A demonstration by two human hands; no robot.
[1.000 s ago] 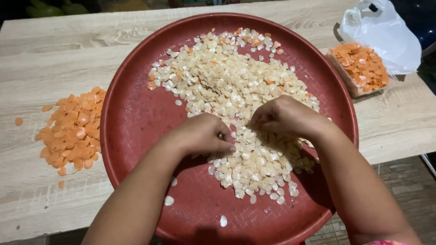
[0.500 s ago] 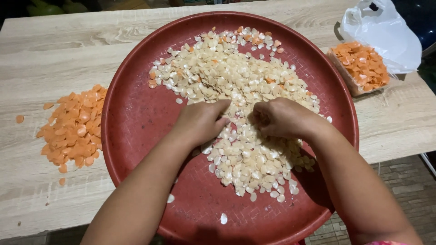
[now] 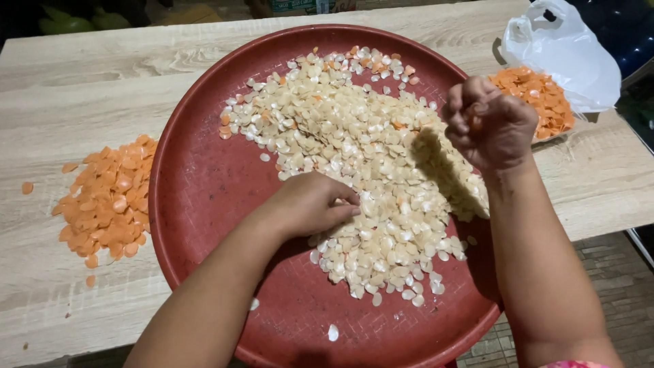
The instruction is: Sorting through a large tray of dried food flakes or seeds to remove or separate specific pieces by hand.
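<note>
Since half a second ago the right hand (image 3: 492,123) has lifted off the pile and swung out toward the right rim of the tray, while the left hand (image 3: 310,204) has slid a little lower and stayed down on the seeds.

So the setup: a big round red tray (image 3: 204,197) sits on a pale wood worktop (image 3: 88,75), with a wide heap of pale cream seeds (image 3: 354,150) spread over its upper and middle part. A few orange-tinted ones are still mixed in near the top edge. Orange skins are kept off the tray in two spots, a loose pile (image 3: 105,197) on the worktop to the left and another batch (image 3: 538,95) on the right, next to a white plastic bag (image 3: 565,48). Looks like a way to keep peeled and waste apart.

Grip-wise: the right hand is curled nearly into a fist, fingertips pinched together, raised above the tray's edge. Can't tell if there's anything inside it. The left hand lies palm down, fingers loosely bent, tips touching the seeds at the heap's left edge, not closed around anything.
</note>
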